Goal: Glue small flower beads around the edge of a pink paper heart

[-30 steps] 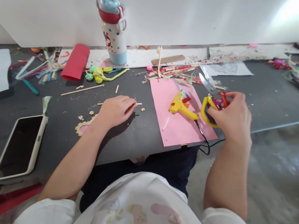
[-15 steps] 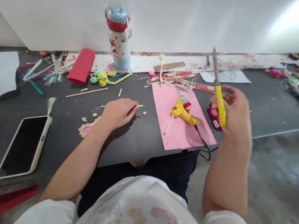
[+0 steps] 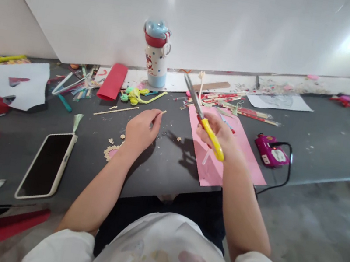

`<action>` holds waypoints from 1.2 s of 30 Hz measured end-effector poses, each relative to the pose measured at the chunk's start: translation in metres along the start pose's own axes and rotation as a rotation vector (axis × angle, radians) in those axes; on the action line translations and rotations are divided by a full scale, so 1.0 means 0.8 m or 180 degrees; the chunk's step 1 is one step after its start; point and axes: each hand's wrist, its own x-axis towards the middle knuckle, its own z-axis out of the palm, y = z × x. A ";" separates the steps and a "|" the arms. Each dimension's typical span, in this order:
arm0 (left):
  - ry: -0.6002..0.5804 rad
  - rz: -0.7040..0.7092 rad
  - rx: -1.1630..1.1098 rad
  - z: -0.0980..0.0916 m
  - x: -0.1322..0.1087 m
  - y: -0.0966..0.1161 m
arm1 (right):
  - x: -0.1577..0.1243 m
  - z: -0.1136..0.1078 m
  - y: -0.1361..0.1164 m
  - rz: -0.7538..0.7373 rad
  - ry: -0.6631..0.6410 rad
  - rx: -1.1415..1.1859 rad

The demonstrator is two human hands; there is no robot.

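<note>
While the left grip [image 3: 144, 129] pinches a thin, pale stick [image 3: 164, 112] | right grip [image 3: 219, 134] holds yellow-handled, grey-bladed scissors [image 3: 207, 129]

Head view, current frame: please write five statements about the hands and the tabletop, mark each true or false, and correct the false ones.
1. The right hand holds yellow-handled scissors. True.
2. The left hand holds the phone. False: the left hand pinches a thin pale stick, and the phone lies on the table.
3. The bottle lies on its side. False: the bottle stands upright.
4. The purple device lies to the right of the pink sheet. True.
5. The phone's screen is brightly lit. False: the screen is dark.
</note>
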 end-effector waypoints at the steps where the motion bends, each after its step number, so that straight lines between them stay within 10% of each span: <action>1: 0.0075 -0.0086 -0.0023 -0.001 0.001 -0.001 | 0.004 0.009 0.003 -0.0074 -0.0044 -0.0013; 12: 0.0339 -0.0818 -0.0469 -0.008 0.004 -0.010 | 0.018 0.041 0.023 -0.0110 -0.0966 -0.0605; 36: -0.0144 -0.0639 -0.0439 -0.013 -0.004 0.003 | 0.012 0.050 0.038 0.0038 -0.0969 -0.0262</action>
